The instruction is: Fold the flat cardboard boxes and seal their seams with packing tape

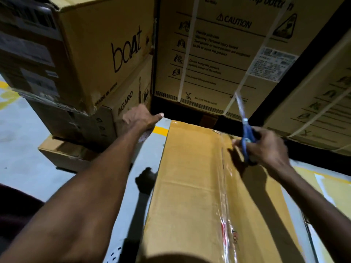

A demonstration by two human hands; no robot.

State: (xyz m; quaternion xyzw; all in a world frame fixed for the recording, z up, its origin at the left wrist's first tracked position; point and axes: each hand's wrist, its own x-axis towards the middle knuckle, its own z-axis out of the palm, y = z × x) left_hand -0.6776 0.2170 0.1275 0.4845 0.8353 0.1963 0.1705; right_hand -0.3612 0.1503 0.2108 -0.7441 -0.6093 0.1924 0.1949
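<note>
A brown cardboard box (190, 186) lies in front of me, running from the bottom of the view to the middle. Clear packing tape (225, 186) runs along its centre seam. My right hand (266, 147) grips a pair of blue-handled scissors (247, 137) above the far right end of the seam, blades pointing up and away. My left hand (140, 118) reaches past the box's far left corner, thumb out, fingers toward the stacked cartons; it holds nothing that I can see.
A stack of cartons, one printed "boat" (91, 54), stands at the left on the grey floor. A large strapped carton with a CAUTION label (218, 54) fills the back. Another strapped carton (313, 111) is at the right. A yellow floor line (160, 130) shows beyond the box.
</note>
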